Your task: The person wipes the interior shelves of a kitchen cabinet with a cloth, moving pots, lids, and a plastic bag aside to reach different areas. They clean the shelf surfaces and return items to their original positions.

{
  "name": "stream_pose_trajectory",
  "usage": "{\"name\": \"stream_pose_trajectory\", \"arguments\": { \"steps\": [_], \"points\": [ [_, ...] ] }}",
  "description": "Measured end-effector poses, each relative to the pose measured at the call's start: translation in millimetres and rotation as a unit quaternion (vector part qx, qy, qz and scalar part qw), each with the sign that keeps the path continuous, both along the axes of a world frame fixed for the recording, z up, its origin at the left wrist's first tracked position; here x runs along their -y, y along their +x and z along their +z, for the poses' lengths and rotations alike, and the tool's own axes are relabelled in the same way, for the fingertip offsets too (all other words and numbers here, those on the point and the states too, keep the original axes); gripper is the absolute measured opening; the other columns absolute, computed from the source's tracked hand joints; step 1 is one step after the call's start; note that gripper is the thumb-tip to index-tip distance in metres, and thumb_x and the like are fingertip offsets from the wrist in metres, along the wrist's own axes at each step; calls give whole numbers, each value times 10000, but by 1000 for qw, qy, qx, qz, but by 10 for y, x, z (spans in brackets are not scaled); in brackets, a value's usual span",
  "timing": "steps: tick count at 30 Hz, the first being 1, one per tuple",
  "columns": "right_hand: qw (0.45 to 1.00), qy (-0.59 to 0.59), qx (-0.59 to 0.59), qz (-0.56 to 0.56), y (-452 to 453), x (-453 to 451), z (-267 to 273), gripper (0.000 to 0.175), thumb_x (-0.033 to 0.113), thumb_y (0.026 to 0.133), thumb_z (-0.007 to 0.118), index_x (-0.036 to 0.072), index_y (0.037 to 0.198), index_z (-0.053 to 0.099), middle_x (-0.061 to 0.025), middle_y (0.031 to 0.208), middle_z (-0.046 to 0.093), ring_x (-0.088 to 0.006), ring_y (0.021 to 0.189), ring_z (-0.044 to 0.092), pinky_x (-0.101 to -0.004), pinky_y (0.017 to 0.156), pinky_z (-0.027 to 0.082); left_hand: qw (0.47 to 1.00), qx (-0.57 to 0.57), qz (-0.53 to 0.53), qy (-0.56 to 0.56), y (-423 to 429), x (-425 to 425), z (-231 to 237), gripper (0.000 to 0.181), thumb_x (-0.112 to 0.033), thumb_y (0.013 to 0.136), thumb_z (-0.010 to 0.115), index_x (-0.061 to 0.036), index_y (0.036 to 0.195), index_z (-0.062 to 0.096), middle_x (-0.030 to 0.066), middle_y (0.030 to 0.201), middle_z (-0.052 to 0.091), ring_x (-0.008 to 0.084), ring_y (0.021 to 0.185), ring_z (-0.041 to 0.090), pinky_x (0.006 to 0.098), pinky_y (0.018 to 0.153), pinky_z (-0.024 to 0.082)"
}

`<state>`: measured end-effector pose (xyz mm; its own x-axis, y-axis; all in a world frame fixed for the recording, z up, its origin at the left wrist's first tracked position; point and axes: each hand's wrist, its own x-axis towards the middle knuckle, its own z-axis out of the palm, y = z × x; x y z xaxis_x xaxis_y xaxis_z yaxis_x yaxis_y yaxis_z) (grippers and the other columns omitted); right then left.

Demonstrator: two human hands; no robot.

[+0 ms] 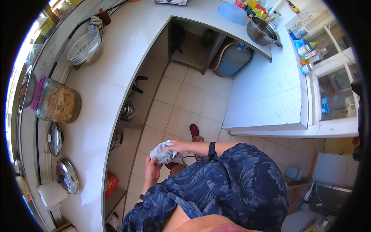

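Note:
Both my hands hold a bunched light grey cloth (162, 153) in front of my body, above the tiled floor. My right hand (180, 146) grips its upper right side, with thumb and fingers pressed into the folds. At the lower left edge of the cloth, my left hand (152, 168) pinches it between thumb and fingers. Whether anything is wrapped inside the cloth cannot be seen. A dark cord hangs near my right wrist.
The white counter (107, 69) curves along the left and top. On it stand a glass jar (59, 101), a white colander (85, 47), pot lids (67, 175) and a steel pot (261, 30). A gas cylinder (233, 59) stands below. A tiled partition (261, 101) is at right.

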<state>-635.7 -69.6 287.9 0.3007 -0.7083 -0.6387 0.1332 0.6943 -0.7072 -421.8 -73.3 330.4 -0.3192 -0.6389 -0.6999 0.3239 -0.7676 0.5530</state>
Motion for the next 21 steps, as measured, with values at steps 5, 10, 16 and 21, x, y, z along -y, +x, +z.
{"name": "stream_pose_trajectory", "arguments": {
  "steps": [5,10,16,21],
  "points": [
    [999,29,27,-2,-611,291,36,431,305,862,635,65,1210,547,-67,1063,632,-146,917,599,-317,776,498,999,42,-1,20,-627,312,-53,244,-99,893,425,-131,1131,469,57,1187,532,234,1098,507,477,923,419],
    [999,23,46,-19,-1550,506,274,398,284,879,612,58,1199,540,-66,1045,631,-161,942,600,-339,786,497,999,23,-27,15,-1496,600,201,207,-98,901,436,-129,1104,466,53,1165,540,227,1076,517,469,912,421],
    [992,46,65,-97,-2254,766,392,384,275,884,604,62,1196,538,-61,1065,621,-166,947,598,-338,784,499,997,25,-67,0,-2278,944,414,148,-93,901,463,-107,1048,476,66,1122,563,219,1040,534,466,892,440],
    [985,77,125,-93,-2420,821,290,381,288,906,570,124,1241,491,-30,1092,606,-145,913,602,-353,726,505,997,51,-56,18,-2462,1049,364,246,-94,910,461,-84,1155,482,80,1113,562,229,1031,537,460,866,463]
  ]
}}
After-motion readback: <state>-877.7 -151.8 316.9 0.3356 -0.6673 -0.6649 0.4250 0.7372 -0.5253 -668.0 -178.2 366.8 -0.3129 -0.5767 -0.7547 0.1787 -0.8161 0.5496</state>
